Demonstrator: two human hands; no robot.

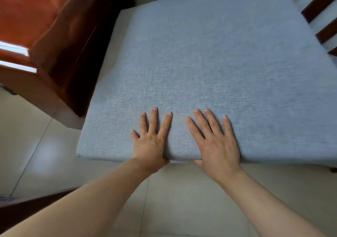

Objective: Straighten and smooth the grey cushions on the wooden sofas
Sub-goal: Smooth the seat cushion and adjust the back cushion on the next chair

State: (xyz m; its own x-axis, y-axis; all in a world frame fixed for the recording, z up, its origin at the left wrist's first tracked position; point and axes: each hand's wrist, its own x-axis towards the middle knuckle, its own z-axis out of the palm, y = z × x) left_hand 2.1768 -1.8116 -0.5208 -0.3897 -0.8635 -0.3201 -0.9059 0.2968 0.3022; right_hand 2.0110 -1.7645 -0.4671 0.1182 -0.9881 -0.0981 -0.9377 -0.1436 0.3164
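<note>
A large grey cushion (209,63) lies flat on a wooden sofa seat and fills most of the view. My left hand (151,140) rests on its near edge, fingers spread flat on top, thumb tucked under the front edge. My right hand (217,142) lies beside it, a little to the right, also flat with fingers apart and thumb hooked under the edge. The cushion's fabric looks smooth around both hands. The sofa's dark wooden slats (321,5) show at the far right.
A reddish-brown wooden armrest or side table (54,41) stands close to the cushion's left side. Pale floor tiles (32,145) lie below and to the left. A dark wooden edge (27,207) shows at the bottom left.
</note>
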